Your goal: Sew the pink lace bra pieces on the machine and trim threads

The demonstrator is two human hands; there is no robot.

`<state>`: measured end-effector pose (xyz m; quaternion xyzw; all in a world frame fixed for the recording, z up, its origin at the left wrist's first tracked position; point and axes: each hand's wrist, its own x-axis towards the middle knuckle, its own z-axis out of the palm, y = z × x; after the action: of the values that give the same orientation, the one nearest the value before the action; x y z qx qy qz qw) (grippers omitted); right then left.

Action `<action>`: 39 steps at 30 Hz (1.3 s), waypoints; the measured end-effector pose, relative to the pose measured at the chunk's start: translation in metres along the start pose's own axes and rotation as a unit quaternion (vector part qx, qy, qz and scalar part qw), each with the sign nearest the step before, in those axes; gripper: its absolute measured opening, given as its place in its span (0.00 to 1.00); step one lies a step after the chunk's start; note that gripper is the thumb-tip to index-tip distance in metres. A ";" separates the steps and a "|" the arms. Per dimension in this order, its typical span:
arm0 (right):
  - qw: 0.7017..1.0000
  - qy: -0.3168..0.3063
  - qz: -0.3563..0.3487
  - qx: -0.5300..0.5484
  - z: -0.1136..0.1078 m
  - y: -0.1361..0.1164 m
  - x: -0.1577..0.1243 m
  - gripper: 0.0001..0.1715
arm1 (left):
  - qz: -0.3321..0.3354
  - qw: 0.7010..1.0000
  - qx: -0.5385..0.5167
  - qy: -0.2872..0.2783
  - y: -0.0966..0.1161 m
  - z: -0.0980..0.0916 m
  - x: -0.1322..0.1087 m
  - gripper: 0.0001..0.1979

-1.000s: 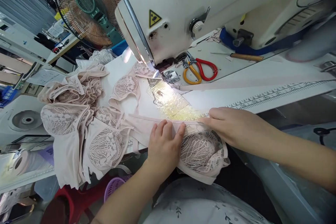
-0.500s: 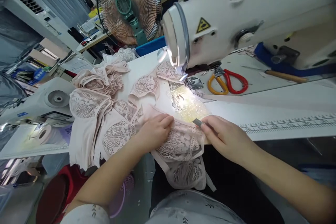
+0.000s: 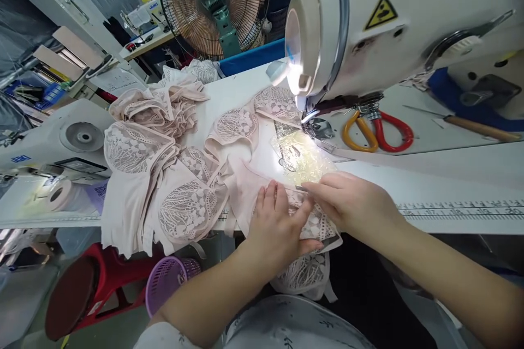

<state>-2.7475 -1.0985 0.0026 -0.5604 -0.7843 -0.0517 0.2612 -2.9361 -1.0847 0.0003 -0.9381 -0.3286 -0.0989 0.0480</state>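
Observation:
A pale pink lace bra (image 3: 315, 223) hangs over the table's front edge, one cup down towards my lap. My left hand (image 3: 278, 226) lies on it with the fingers spread, pressing the lace near the table edge. Close by on the right, my right hand (image 3: 358, 202) is closed in a pinch round a small flat grey metal tool (image 3: 302, 188). Its tip touches or nearly touches the bra's upper edge; most of the tool is hidden by my fingers. More joined lace bras (image 3: 235, 125) run back from here to beneath the sewing machine head (image 3: 315, 38).
Red-and-yellow-handled scissors (image 3: 360, 133) lie under the machine arm, with a wooden-handled awl (image 3: 483, 126) farther right. Piled bras (image 3: 139, 147) cover the table's left. A fan (image 3: 229, 5) stands behind. A purple basket (image 3: 166, 281) and red stool (image 3: 110, 278) are on the floor.
My left hand has slid right and spread its fingers on the bra, close to my right hand. The grey tool is lower and more hidden. The view has shifted nearer the table.

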 end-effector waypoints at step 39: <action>0.998 -0.050 -0.020 0.039 -0.013 0.012 -0.006 0.13 | 0.027 0.997 0.001 -0.069 0.006 -0.008 0.007 0.46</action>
<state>-2.7309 -1.1040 0.0086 -0.5363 -0.8085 0.0014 0.2423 -2.9281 -1.0865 0.0094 -0.9511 -0.3059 -0.0327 0.0285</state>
